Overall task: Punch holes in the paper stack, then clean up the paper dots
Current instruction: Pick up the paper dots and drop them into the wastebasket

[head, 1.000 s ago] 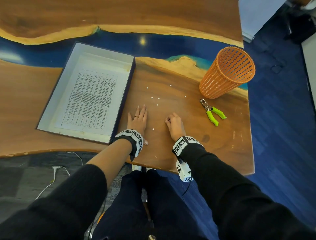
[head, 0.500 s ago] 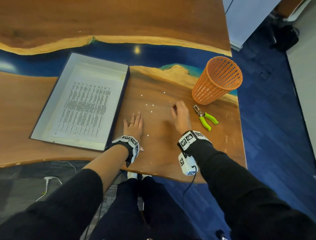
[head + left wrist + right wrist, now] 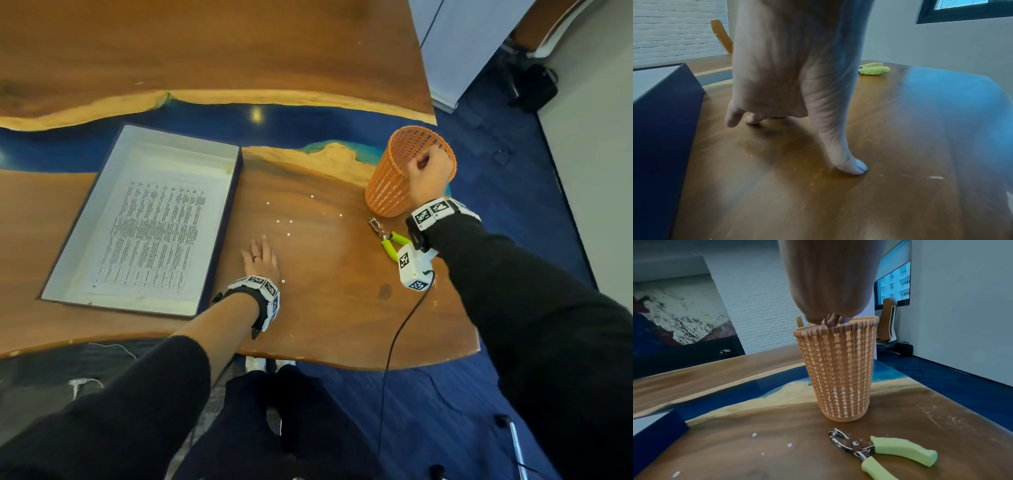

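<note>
Several white paper dots (image 3: 288, 234) (image 3: 789, 445) lie scattered on the wooden table (image 3: 335, 301). My right hand (image 3: 426, 171) (image 3: 830, 321) hovers over the mouth of the orange mesh basket (image 3: 387, 192) (image 3: 836, 369). Its fingertips are pinched together, and the paper dot they pinch is too small to make out. My left hand (image 3: 262, 255) (image 3: 777, 97) lies flat on the table beside the box, fingers straight, holding nothing. The printed paper stack (image 3: 154, 233) lies in the shallow box (image 3: 219, 236). The green-handled hole punch (image 3: 388, 240) (image 3: 879, 452) rests in front of the basket.
The table's right edge (image 3: 455, 308) runs just past the basket and punch, with blue carpet (image 3: 513, 171) below. The box's dark wall (image 3: 663, 129) stands close to my left hand. A cable (image 3: 394, 342) hangs from my right wrist.
My right hand left the table in front of me, moved right past the punch, and rose over the basket mouth. The left hand stayed flat by the box.
</note>
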Motion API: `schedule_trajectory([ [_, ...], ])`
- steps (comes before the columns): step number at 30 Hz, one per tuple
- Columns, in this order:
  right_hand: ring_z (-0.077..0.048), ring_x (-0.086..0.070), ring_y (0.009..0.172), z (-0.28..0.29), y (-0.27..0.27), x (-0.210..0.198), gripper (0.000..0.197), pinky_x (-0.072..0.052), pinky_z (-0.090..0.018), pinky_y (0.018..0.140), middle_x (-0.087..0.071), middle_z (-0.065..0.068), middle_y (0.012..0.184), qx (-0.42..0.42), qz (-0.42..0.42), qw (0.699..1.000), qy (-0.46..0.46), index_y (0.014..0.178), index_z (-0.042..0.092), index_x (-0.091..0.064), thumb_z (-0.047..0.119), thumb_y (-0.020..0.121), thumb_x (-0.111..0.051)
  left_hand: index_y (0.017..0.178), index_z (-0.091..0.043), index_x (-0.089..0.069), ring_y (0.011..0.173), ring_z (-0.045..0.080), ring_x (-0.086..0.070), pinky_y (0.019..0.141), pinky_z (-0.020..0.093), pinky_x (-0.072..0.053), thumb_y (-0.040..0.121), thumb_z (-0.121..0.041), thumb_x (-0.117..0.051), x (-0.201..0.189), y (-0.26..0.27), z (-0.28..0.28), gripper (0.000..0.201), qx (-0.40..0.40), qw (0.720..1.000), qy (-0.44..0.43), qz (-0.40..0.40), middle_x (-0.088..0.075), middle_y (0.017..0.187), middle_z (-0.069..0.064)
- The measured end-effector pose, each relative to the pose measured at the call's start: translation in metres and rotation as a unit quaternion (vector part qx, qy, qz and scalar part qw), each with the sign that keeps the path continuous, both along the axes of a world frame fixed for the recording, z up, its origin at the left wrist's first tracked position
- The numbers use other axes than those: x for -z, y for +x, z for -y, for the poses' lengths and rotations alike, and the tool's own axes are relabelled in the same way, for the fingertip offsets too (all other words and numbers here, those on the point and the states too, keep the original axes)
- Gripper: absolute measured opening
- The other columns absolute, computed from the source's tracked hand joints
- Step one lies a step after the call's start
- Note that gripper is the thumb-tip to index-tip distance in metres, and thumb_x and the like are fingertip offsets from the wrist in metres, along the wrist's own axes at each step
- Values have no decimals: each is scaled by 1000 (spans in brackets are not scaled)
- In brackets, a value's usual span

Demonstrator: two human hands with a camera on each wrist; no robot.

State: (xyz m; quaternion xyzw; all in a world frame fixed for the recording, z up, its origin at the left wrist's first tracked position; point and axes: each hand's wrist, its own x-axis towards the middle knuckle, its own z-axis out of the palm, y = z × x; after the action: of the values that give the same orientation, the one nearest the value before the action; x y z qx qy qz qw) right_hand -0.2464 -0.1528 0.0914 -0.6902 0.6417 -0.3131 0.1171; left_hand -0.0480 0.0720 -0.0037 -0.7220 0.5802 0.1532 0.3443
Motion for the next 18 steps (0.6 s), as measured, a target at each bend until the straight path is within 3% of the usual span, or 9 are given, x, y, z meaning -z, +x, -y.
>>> schedule_trajectory([
  [4, -17, -50, 69, 3, -5, 2, 10, -34, -22, 64, -63, -15, 79, 0, 6, 1000, 15, 75, 8, -59, -1, 75, -54, 150, 3, 8, 145, 42, 1, 115, 51, -16, 89, -52, -55, 1, 1, -1, 103, -1, 1000, -3, -1, 15, 156, 24],
  [8, -17, -50, 68, -1, -4, -1, 13, -38, -27, 65, -60, -11, 75, -3, -2, 1000, 6, 81, 4, -61, -2, 74, -52, 149, 2, 8, 145, 42, 3, 115, 50, -17, 90, -52, -54, 2, 1, 0, 102, 3, 1000, -3, -7, 16, 155, 24],
  [12, -25, -53, 86, -10, 5, -9, 12, -39, -35, 80, -58, -15, 98, -1, -14, 999, -44, 88, 4, -59, 9, 77, -57, 150, 2, 8, 145, 42, 1, 114, 49, -19, 91, -49, -54, 4, 4, -3, 100, 8, 1000, -14, 0, 15, 156, 24],
  [15, -22, -52, 85, -22, 28, -14, 11, -39, -30, 77, -55, -14, 94, -50, 18, 994, -93, 81, 5, -57, 16, 84, -59, 150, 1, 7, 145, 40, 0, 113, 49, -20, 91, -47, -55, 6, 5, -4, 98, 10, 1000, -23, -3, 14, 156, 23],
  [18, -16, -46, 82, -53, 58, -1, 9, -36, -23, 75, -53, -12, 92, -131, 26, 989, -69, 86, 5, -57, 14, 89, -56, 150, 1, 8, 146, 39, 0, 113, 49, -20, 91, -47, -55, 7, 6, -5, 99, 8, 1000, -23, -8, 15, 156, 22],
])
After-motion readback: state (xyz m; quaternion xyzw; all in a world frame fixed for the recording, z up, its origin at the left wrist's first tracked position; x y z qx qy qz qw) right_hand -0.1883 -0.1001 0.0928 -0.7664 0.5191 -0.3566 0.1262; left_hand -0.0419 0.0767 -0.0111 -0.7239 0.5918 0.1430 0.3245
